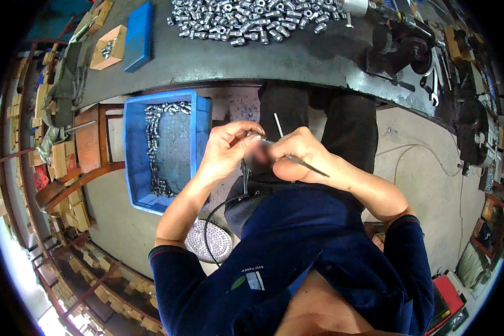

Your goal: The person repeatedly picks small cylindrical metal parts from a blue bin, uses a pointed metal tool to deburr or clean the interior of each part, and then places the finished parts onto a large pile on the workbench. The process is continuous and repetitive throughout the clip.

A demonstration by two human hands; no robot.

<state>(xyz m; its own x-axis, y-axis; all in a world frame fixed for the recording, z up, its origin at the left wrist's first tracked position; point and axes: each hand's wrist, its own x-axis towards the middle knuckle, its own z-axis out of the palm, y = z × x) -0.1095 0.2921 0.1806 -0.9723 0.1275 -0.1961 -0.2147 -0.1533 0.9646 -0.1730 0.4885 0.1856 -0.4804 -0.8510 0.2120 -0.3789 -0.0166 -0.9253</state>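
In front of my lap, my left hand (228, 147) pinches a small metal fitting (267, 140) between thumb and fingers. My right hand (301, 152) is closed right beside it, with a slim dark pointed tool (312, 167) sticking out toward the wrist. A thin white rod (278, 124) rises between the two hands; whether it belongs to that tool I cannot tell. The spot just below the fingertips is blurred. To the left of my left hand stands a blue plastic crate (201, 131) with many small metal fittings (153, 140) along its inner sides.
Ahead lies a dark workbench (235, 61) bearing a heap of shiny metal fittings (252, 19). A wooden box (108, 47) and a blue lid-like tray (139, 36) sit at its left; a geared machine (406, 50) and a wrench (435, 92) are at its right. A wooden chair (92, 134) stands left.
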